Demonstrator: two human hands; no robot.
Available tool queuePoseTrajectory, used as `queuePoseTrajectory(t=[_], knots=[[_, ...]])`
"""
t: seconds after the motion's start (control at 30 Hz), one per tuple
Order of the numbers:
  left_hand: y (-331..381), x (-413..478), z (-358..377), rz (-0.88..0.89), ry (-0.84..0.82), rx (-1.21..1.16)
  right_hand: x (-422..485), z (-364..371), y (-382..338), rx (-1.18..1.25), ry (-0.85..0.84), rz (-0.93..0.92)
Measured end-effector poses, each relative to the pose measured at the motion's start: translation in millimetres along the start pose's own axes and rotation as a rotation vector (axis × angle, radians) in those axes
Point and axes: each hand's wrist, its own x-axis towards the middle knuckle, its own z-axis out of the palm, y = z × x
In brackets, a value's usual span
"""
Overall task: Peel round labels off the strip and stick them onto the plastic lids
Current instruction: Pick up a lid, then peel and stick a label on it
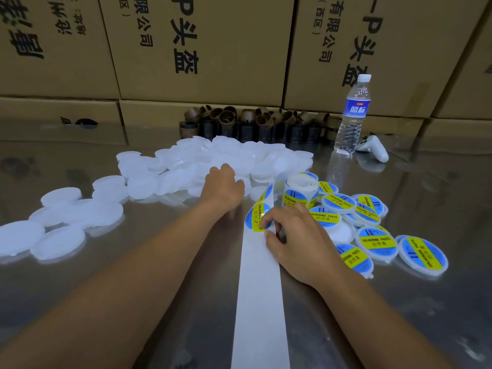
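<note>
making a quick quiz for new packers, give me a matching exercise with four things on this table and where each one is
Things
1. water bottle
2. label roll
3. plain lids
4. labelled lids

Places
a. heaped where the left hand reaches
b. piled to the right of the right hand
c. upright at the far right, by the cardboard boxes
d. on end just beyond the right hand, which pinches a round label on the strip

Pairs: 1-c, 2-d, 3-a, 4-b
</note>
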Motion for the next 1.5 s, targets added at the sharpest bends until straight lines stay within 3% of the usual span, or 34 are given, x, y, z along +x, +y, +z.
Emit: queuePoseTrajectory(t=[0.23,0.5,0.77,0.97,1.1,1.33,1.5], knots=[[4,6,4,-0.003,0.013,0.139,0,-1,0,0.021,-0.014,0.004],[0,-9,-5,0.108,0.106,-0.291,-1,-3,0,0.041,-0.010,0.007],[-1,-63,-43,0.280,-0.065,-0.633,-1,-3,4,0.139,0.019,0.083],[-3,-95,-56,0.212,-0.216,-0.839,1,-6,1,0.198,0.063,0.175],[-7,-98,-55,0.060,-0.368,-1.027,2,-9,-3,0.293,0.112,0.237],[-6,-98,-54,0.039,-0.484,-0.943,2,-10,-7,0.485,0.114,0.302],[-1,-99,-51,0.027,-0.482,-1.062,2,-11,-9,0.488,0.113,0.259]])
